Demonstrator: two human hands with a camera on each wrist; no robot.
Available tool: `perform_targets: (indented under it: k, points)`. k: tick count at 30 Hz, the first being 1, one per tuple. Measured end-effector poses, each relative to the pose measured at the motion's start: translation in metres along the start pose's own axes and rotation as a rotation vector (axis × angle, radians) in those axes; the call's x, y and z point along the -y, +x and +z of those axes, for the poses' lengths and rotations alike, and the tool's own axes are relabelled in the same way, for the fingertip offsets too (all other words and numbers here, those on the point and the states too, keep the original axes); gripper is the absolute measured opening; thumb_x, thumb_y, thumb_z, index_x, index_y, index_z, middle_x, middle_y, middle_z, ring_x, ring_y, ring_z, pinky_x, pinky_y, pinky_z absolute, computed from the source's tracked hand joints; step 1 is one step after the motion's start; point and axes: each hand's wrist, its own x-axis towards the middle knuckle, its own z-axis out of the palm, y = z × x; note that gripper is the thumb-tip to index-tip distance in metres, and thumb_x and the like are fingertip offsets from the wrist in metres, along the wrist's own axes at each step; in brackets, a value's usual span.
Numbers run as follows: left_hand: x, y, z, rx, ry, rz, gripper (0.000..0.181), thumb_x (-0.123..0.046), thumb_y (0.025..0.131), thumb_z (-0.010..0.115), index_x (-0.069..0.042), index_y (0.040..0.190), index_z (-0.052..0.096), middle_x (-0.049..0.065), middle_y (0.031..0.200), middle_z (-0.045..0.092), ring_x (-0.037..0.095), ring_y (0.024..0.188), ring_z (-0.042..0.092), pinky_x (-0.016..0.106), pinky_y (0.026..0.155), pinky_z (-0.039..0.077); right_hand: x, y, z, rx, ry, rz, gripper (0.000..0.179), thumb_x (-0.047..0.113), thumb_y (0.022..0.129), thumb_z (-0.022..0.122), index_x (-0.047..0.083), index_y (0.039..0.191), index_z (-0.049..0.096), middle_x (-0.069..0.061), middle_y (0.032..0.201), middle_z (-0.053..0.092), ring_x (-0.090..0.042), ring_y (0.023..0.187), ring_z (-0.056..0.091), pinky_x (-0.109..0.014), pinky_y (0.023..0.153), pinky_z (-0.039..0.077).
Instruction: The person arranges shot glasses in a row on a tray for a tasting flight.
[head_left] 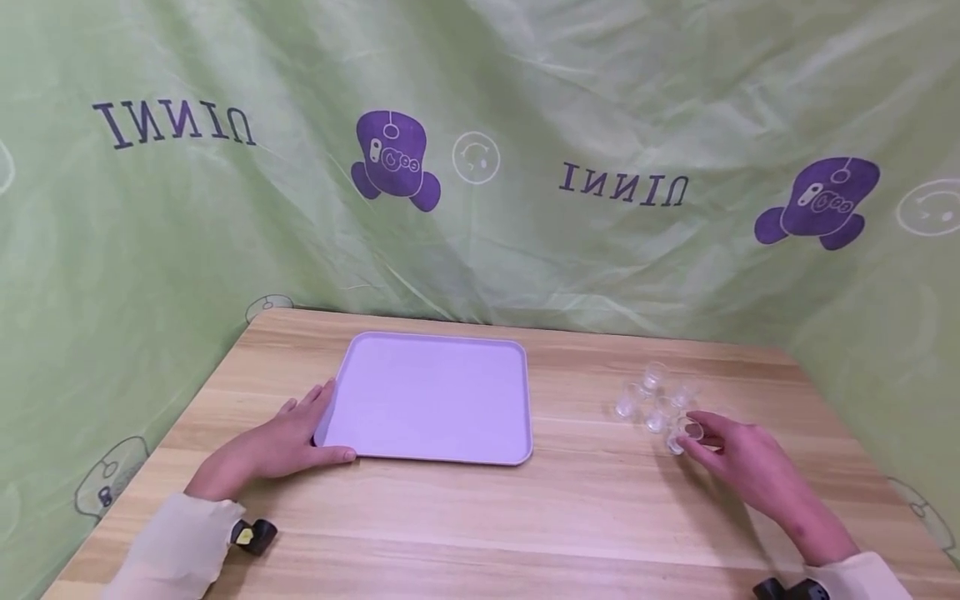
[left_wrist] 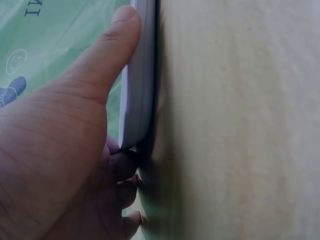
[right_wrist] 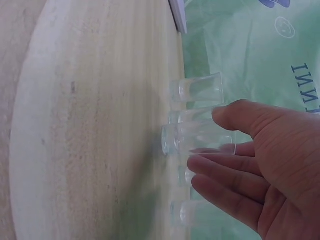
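Note:
A flat lavender tray (head_left: 431, 400) lies on the wooden table. My left hand (head_left: 288, 437) rests at its near left corner, with fairly straight fingers along the left side and the thumb on the front edge. In the left wrist view, the thumb (left_wrist: 120, 37) lies against the tray's rim (left_wrist: 137, 90). On the right, my right hand (head_left: 750, 467) pinches a clear shot glass (head_left: 673, 443) near its rim between thumb and fingers. This glass (right_wrist: 171, 140) stands upright, its base close to the tabletop. More clear shot glasses (head_left: 654, 377) stand in a cluster just beyond it.
The wooden table (head_left: 465, 525) has its far edge against a green printed curtain (head_left: 480, 250), which also hangs along both sides. A stretch of bare tabletop separates the tray from the glasses. Dark wrist cameras (head_left: 258, 536) sit at both sleeves.

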Motion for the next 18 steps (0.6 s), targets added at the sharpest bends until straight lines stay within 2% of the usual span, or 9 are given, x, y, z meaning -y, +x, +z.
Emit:
perform_targets:
  k: [5, 12, 18]
  points:
    - [0.001, -0.003, 0.000, 0.011, 0.007, -0.016, 0.120, -0.060, 0.088, 0.074, 0.009, 0.160, 0.007, 0.036, 0.162, 0.018, 0.056, 0.149, 0.011, 0.073, 0.114, 0.008, 0.002, -0.003, 0.000, 0.029, 0.017, 0.009, 0.046, 0.022, 0.095, 0.077, -0.009, 0.126, 0.065, -0.019, 0.103, 0.075, -0.031, 0.085, 0.075, -0.045, 0.074, 0.061]
    - [0.000, 0.003, -0.003, 0.023, 0.009, -0.013, 0.121, -0.062, 0.088, 0.073, 0.009, 0.160, 0.005, 0.035, 0.163, 0.017, 0.055, 0.149, 0.009, 0.074, 0.113, 0.006, 0.011, -0.005, -0.002, 0.023, 0.026, 0.008, 0.043, 0.023, 0.094, 0.078, -0.007, 0.121, 0.067, -0.016, 0.099, 0.076, -0.027, 0.082, 0.075, -0.039, 0.069, 0.062]
    - [0.000, 0.002, -0.001, 0.028, -0.021, -0.028, 0.123, -0.062, 0.088, 0.074, 0.010, 0.160, 0.004, 0.035, 0.163, 0.014, 0.054, 0.150, 0.006, 0.073, 0.114, 0.003, 0.026, 0.003, -0.004, 0.035, 0.029, -0.025, 0.037, 0.024, 0.094, 0.078, -0.003, 0.118, 0.070, -0.006, 0.094, 0.076, -0.021, 0.080, 0.075, -0.036, 0.070, 0.062]
